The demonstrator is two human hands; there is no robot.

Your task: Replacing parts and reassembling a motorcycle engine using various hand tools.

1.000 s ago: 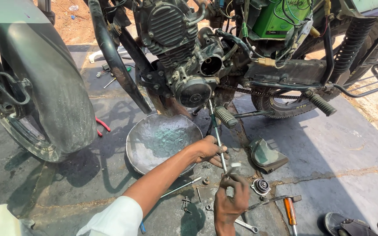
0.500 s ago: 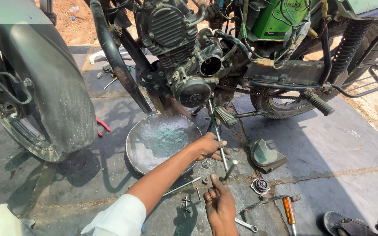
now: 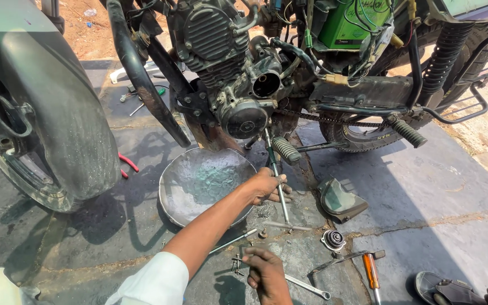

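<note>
The left hand (image 3: 266, 185) reaches out from a white sleeve and is wrapped around a long metal rod (image 3: 278, 186) that stands nearly upright, its top running up toward the round engine cover (image 3: 245, 118) of the motorcycle and its lower end resting on the ground. The fingers are curled tight round the rod's middle. The right hand (image 3: 268, 271) hangs low near the bottom edge of the view, fingers bent loosely downward over a scatter of small bolts (image 3: 237, 263) on the ground; whether it actually pinches one of them cannot be told from here.

Just left of the gripped rod lies a shallow round metal pan (image 3: 199, 183), set under the engine. It holds a thin film of dark, greenish oily liquid, and its rim touches the ground beside the left forearm.

Around the hands lie a spanner (image 3: 306, 287) just right of the right hand, a small round geared part (image 3: 333, 239), a hammer with an orange handle (image 3: 371, 270), and a dark side cover (image 3: 341, 199) resting on the pavement. A sandal (image 3: 441, 288) shows at the lower right. The front tyre and mudguard (image 3: 57, 113) fill the left side.
</note>
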